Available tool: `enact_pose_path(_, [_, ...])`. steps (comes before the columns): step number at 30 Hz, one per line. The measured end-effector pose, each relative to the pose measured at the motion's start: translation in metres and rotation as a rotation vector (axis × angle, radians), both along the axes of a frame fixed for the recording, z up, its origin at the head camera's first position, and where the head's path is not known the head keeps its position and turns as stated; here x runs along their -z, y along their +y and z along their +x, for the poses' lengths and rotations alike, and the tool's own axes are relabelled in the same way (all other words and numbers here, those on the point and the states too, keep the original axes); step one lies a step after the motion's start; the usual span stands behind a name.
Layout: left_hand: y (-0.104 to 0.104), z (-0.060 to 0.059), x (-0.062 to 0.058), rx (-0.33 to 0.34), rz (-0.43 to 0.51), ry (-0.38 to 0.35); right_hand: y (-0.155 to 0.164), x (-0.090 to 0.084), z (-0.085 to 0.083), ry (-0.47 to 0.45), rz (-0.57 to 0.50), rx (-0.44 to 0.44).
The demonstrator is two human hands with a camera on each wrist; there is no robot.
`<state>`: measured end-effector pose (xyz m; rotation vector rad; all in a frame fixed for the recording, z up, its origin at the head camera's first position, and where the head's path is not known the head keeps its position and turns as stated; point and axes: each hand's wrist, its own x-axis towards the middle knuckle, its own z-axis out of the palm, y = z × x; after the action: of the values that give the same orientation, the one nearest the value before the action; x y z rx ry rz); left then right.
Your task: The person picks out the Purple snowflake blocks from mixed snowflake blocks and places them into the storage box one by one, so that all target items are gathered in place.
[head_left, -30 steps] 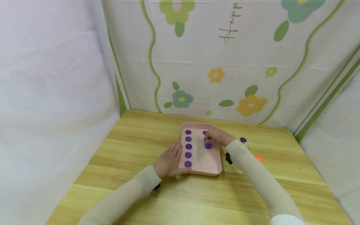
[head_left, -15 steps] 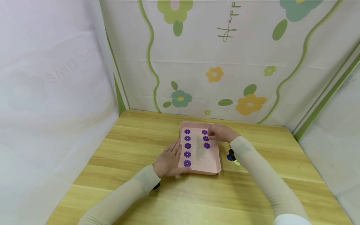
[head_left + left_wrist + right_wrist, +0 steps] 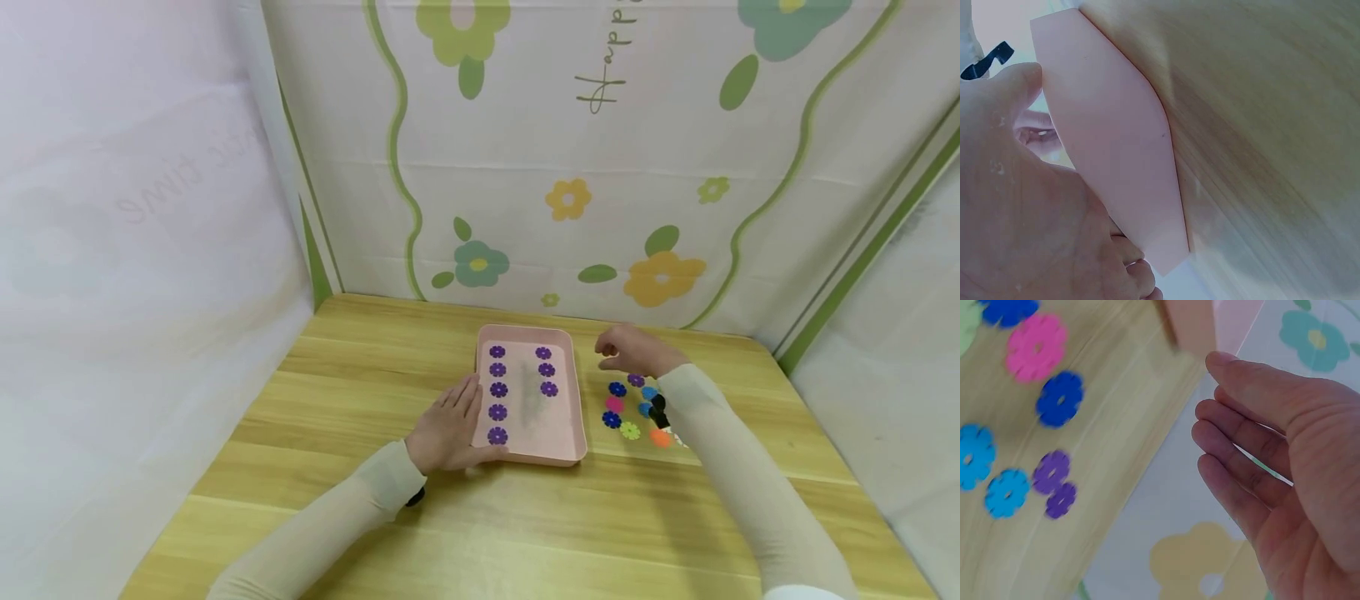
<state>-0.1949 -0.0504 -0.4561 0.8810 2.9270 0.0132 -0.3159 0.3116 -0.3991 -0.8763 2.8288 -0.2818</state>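
Note:
A pink tray [image 3: 566,442] on the table holds purple notched discs in two columns: several down its left side and three [image 3: 547,369] at the upper right. My left hand [image 3: 446,425] lies along the tray's near left corner, fingers straight against the left wall and thumb at the front rim. Up close, that hand [image 3: 1041,219] overlaps the rim in the left wrist view. Right of the tray, my right hand [image 3: 637,350] hovers with loosely bent fingers and nothing between them. Two loose purple discs [image 3: 1051,472] lie near it in the right wrist view.
Other loose discs lie right of the tray: pink [image 3: 1037,347], dark blue [image 3: 1060,399], light blue [image 3: 1007,492], yellow-green [image 3: 630,431] and orange [image 3: 661,437]. Behind the wooden table [image 3: 390,350] hangs a flower-printed cloth [image 3: 517,150]. My right sleeve [image 3: 742,467] crosses the table's right side.
My right hand has left the purple discs in the tray's right column and moved right, out over the loose discs, which now show. The left hand stays at the tray.

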Motion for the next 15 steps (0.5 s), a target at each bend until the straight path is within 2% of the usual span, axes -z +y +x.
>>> enact_pose_path(10, [-0.001,-0.001,0.002,-0.006,0.019,0.000,0.051,0.009,0.006,-0.058,0.000,0.154])
enact_pose_path(15, [-0.001,-0.001,0.002,-0.002,0.017,0.004,0.073,0.018,0.007,-0.044,-0.006,0.208])
